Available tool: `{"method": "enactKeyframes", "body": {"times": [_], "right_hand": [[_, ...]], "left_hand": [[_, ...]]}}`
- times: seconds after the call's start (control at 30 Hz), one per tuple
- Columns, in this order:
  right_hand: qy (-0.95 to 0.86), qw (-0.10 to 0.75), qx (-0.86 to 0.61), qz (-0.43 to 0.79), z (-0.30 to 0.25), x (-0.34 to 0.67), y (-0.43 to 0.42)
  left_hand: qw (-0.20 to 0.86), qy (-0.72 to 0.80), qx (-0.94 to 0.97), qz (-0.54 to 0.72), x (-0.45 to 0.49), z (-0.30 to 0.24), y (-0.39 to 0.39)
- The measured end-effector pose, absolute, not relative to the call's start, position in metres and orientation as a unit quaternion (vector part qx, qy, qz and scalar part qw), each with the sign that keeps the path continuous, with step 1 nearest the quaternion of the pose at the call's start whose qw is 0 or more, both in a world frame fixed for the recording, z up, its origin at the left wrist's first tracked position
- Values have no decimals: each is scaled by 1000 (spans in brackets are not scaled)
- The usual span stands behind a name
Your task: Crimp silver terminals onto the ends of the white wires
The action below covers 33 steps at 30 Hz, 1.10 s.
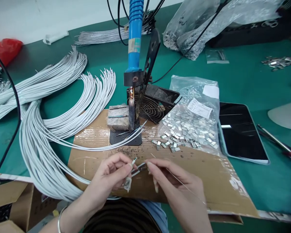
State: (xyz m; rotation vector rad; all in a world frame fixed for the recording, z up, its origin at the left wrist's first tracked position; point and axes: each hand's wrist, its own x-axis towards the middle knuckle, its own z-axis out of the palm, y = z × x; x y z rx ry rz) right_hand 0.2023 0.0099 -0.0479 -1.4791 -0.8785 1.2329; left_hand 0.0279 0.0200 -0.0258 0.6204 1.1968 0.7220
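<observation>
My left hand is closed, thumb and forefinger pinching a small green-tipped connector. More small metal pieces show under its curled fingers. White cable ends lie between both hands. Opposite, my right hand is closed in a pinch on a thin solder wire, which trails back over the hand. Whether its fingertips also grip a cable end I cannot tell. Beyond the hands stands a blue-handled soldering iron, held tip-down in a stand. Loose white cables reach across to its base.
Bundles of white cable fill the left. Metal connectors spill from a plastic bag on the right, beside a tablet or phone. A small fan sits behind the iron. Cardboard covers the green table.
</observation>
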Motion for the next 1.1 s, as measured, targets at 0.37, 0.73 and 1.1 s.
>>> {"method": "enactKeyframes", "body": {"times": [0.37, 0.73, 1.1], "right_hand": [[-438, 477, -522, 556, -42, 196, 14], [-384, 469, -531, 593, -33, 198, 10], [-291, 439, -566, 634, -23, 196, 7]], "left_hand": [[736, 525, 278, 323, 30, -27, 15], [721, 510, 338, 326, 30, -25, 15], [694, 527, 389, 299, 33, -20, 11]]}}
